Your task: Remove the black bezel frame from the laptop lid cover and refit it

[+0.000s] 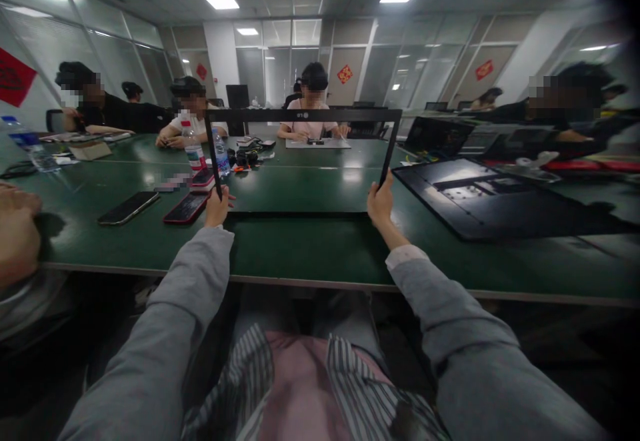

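Note:
A thin black monitor bezel (300, 215) with an LG logo on its far bar stands tilted up over the green table. My left hand (218, 207) is closed round its left side, and my right hand (381, 201) grips the right side. The middle of the bezel is hollow, so the table and a person opposite show through it. Close to my left hand lies a phone with a red edge (187, 208). To the right of my right hand, a large black monitor back panel (500, 201) lies on the table.
On the left are a black phone (129, 207), a red-capped bottle (193, 147) and a water bottle (37, 147). Another person's hand (17, 234) rests at the left edge. Black equipment (440, 137) stands at the back right. Several people sit around the green table (300, 251).

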### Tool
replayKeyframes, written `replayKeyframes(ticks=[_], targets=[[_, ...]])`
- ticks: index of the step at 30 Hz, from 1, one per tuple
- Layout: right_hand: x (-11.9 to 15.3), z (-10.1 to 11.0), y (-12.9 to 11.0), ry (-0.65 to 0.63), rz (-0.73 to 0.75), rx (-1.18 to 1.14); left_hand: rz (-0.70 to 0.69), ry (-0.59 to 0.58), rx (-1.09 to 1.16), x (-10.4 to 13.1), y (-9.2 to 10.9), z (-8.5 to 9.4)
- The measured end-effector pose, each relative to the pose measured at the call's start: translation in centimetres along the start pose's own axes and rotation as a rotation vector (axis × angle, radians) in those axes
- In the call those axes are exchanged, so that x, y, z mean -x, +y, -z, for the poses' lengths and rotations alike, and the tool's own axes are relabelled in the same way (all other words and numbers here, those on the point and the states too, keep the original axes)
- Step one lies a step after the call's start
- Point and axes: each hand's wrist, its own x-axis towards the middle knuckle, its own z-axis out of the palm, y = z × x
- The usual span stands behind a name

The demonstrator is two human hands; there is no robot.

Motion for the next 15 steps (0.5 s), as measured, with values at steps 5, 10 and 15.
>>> replayKeyframes(ticks=[5, 10, 15], targets=[[0.1, -1.6, 1.7, -0.167, -0.051, 0.026, 0.031, 0.043, -0.21, 0.4, 0.7, 0.6], [-0.5, -2.9, 3.3, -0.372, -0.055, 0.187, 0.112, 0.0, -0.399, 0.2, 0.4, 0.9], [-0.4, -3.1, 3.8, -0.327, -0.061, 0.272, 0.115, -0.047, -0.449, 0.0, 0.1, 0.8]])
